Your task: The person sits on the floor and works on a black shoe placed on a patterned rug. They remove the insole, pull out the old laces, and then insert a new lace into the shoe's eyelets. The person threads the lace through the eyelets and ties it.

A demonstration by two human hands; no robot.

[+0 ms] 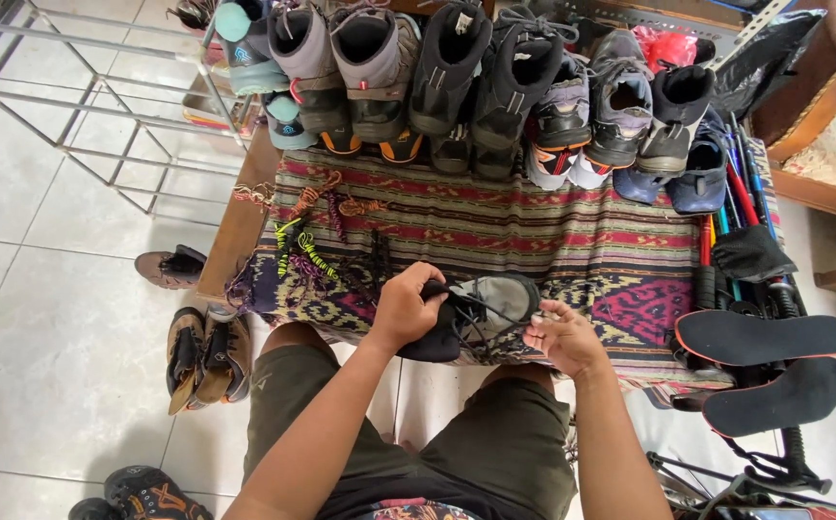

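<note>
A metal rack [100,106] is seen at ten o'clock on the tiled floor [42,337], and brown shoes [208,356] lie at eight o'clock beside the table's left edge. The table [235,226] is covered by a striped woven cloth [534,226]. Loose coloured laces [304,246] are spread on the cloth at about eleven o'clock from the hands. Along the far edge, at twelve o'clock, a row of hiking shoes [457,82] is lined up, toes toward the person.

At the near edge of the cloth, close to centre, a grey and black shoe [490,308] is held on its side. The left hand [404,308] is closed around the shoe's dark heel end, its fingers curled over the collar. The right hand [562,337] is held just at three o'clock from the shoe, the fingers [551,310] loosely bent and pinched on a thin black lace [495,332] that runs from the shoe; the palm is turned up.

At three o'clock, trekking poles [736,193] lie on the cloth, and two black insoles with orange edges [765,337] are stacked at four o'clock. A wooden chair [813,125] is seen at two o'clock
</note>
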